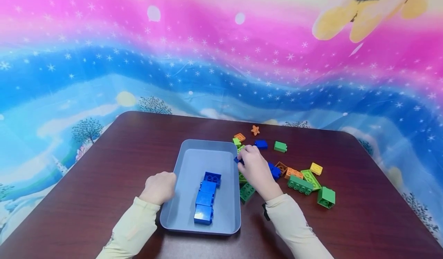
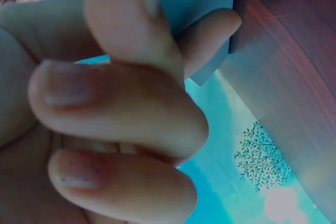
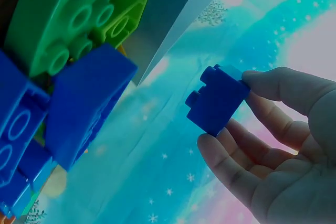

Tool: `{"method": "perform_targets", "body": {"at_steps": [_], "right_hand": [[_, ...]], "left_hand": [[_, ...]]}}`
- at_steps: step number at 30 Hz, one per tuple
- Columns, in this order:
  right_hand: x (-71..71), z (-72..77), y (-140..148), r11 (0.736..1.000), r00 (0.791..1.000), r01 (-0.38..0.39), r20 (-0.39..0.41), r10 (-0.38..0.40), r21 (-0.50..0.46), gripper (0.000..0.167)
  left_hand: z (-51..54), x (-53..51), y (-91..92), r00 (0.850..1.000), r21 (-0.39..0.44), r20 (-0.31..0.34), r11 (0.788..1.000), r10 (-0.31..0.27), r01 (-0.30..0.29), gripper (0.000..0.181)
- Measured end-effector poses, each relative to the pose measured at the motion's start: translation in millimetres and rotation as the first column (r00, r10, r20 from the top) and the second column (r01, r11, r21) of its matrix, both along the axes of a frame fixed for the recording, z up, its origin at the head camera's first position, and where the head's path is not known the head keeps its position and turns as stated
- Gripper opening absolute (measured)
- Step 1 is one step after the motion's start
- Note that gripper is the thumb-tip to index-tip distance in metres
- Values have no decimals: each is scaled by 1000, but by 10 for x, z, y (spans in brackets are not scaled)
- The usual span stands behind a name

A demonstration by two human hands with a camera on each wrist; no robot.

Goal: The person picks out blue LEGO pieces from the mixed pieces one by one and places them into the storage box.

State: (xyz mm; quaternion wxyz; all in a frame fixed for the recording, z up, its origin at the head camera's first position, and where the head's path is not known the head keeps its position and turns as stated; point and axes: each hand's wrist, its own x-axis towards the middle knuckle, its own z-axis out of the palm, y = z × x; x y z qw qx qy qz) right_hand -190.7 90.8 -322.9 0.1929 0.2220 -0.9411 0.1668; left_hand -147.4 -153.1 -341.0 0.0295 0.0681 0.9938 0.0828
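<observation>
A grey tray (image 1: 187, 162) lies on the table with several blue bricks (image 1: 205, 198) in a row inside it. At its left rim is my left hand (image 1: 157, 187), which grips the edge with curled fingers (image 2: 126, 108). Above the pile to the right of the tray, my right hand (image 1: 255, 170) pinches a small blue brick (image 3: 218, 100) between thumb and fingertips. The held brick's studs face away from the palm. In the head view that hand hides part of it.
Loose green, blue, orange and yellow bricks lie right of the tray, among them a long green brick (image 1: 300, 185), a tall green brick (image 1: 326, 197) and a yellow brick (image 1: 316, 169). An orange star-shaped piece (image 1: 255, 130) is farther back. A printed cloth (image 1: 207, 78) hangs behind the table.
</observation>
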Motion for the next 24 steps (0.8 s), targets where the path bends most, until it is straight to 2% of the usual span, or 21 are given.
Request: {"method": "perform_targets", "body": {"at_steps": [12,24], "right_hand": [[-53,-54,-195,996,994,-85,-65,86,20,8],[-147,-155,-387,987,992,-126,7,126,104,11]], "left_hand": [[4,-1,-3,1000,-1,8,1000,7,-7,19],[-16,-10,-12,1000,4,-6,1000,1,-1,20]]}}
